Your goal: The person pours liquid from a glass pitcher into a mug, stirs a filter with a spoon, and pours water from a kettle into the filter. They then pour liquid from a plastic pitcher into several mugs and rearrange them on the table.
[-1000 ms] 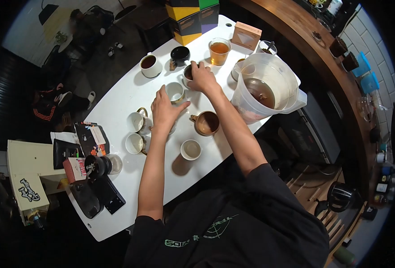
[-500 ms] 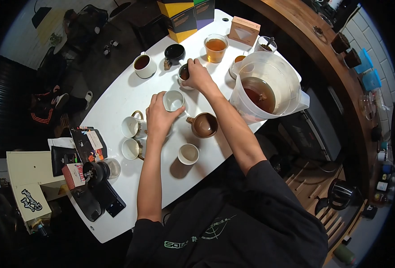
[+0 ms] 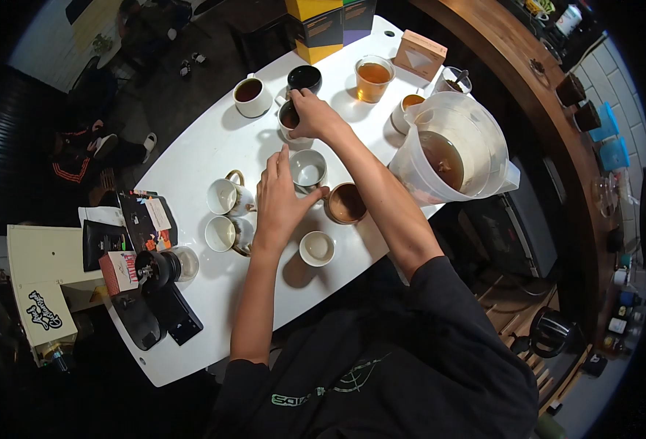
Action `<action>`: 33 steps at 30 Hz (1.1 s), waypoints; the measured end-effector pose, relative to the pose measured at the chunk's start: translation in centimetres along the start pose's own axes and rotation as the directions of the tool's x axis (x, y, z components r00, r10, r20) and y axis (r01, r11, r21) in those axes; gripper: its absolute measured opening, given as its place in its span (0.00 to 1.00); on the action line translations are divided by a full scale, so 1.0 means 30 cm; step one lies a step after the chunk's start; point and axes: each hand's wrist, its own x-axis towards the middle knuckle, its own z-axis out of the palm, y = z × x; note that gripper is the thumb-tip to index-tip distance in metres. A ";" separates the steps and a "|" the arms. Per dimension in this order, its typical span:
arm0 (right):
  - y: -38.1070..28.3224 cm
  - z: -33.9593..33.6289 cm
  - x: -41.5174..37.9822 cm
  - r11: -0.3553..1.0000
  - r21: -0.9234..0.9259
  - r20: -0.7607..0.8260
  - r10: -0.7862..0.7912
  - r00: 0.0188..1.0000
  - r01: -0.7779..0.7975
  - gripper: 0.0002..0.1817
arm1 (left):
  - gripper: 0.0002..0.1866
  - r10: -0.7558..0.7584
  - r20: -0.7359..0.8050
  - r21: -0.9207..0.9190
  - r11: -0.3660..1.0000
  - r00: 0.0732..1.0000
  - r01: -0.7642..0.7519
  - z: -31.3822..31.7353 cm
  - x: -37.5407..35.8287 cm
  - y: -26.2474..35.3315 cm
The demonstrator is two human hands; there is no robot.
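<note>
My right hand [image 3: 314, 117] is closed on the rim of a white mug [image 3: 288, 133] with dark liquid inside. This mug stands between a white mug of dark tea [image 3: 252, 101] and a black cup [image 3: 304, 77]. My left hand [image 3: 279, 205] has its fingers spread, thumb apart, beside a pale cup [image 3: 310, 170] that looks empty. Right of the thumb sits a brown mug [image 3: 346, 203], partly behind my right forearm. A small white cup [image 3: 317, 249] is nearer me. Two white mugs, an upper one [image 3: 228, 196] and a lower one [image 3: 224, 234], stand left of my left hand.
A large plastic pitcher [image 3: 476, 146] of brown liquid stands at the right, near a clear cup of amber tea [image 3: 373, 80]. Boxes line the far end, including an orange-pink one [image 3: 419, 55]. A grinder [image 3: 155, 271] and a phone [image 3: 180, 322] lie at the left.
My right hand has shifted the mug of dark liquid leftward on the table. My left hand has loosened from the pale cup, its fingers now wider apart. The whole view has shifted slightly.
</note>
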 end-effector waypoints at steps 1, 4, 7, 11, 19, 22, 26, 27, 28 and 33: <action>-0.011 0.010 0.011 1.000 0.002 0.008 -0.006 1.000 0.006 0.43 | 0.48 0.004 -0.046 -0.021 1.000 0.999 -0.005 -0.016 -0.018 0.011; -0.049 0.038 0.055 0.997 -0.010 0.073 -0.073 0.995 0.074 0.43 | 0.46 -0.002 -0.133 -0.041 0.999 0.991 -0.004 -0.093 -0.084 0.065; -0.100 0.046 0.077 0.990 -0.029 0.106 -0.135 0.985 0.139 0.44 | 0.41 -0.001 -0.203 -0.042 0.999 0.979 -0.007 -0.154 -0.163 0.093; -0.140 0.079 0.126 0.986 -0.049 0.168 -0.151 0.974 0.161 0.46 | 0.34 0.002 -0.265 -0.119 0.992 0.964 -0.035 -0.189 -0.256 0.081; -0.213 0.146 0.188 0.973 -0.065 0.283 -0.193 0.939 0.220 0.47 | 0.26 0.111 -0.341 -0.125 0.979 0.934 -0.162 -0.189 -0.373 0.059; -0.224 0.175 0.204 0.965 -0.046 0.287 -0.234 0.929 0.257 0.49 | 0.26 0.125 -0.324 -0.145 0.973 0.938 -0.180 -0.182 -0.381 0.056; -0.243 0.207 0.222 0.961 -0.056 0.299 -0.243 0.923 0.271 0.48 | 0.26 0.109 -0.320 -0.156 0.974 0.941 -0.166 -0.177 -0.391 0.049; -0.248 0.213 0.222 0.961 -0.055 0.304 -0.244 0.921 0.272 0.48 | 0.26 0.104 -0.313 -0.160 0.974 0.944 -0.160 -0.177 -0.392 0.048; -0.254 0.218 0.222 0.961 -0.049 0.316 -0.244 0.917 0.273 0.48 | 0.26 0.102 -0.306 -0.162 0.974 0.947 -0.157 -0.176 -0.391 0.047; -0.270 0.237 0.221 0.958 -0.036 0.344 -0.256 0.904 0.285 0.50 | 0.25 0.103 -0.295 -0.170 0.973 0.950 -0.158 -0.158 -0.382 0.054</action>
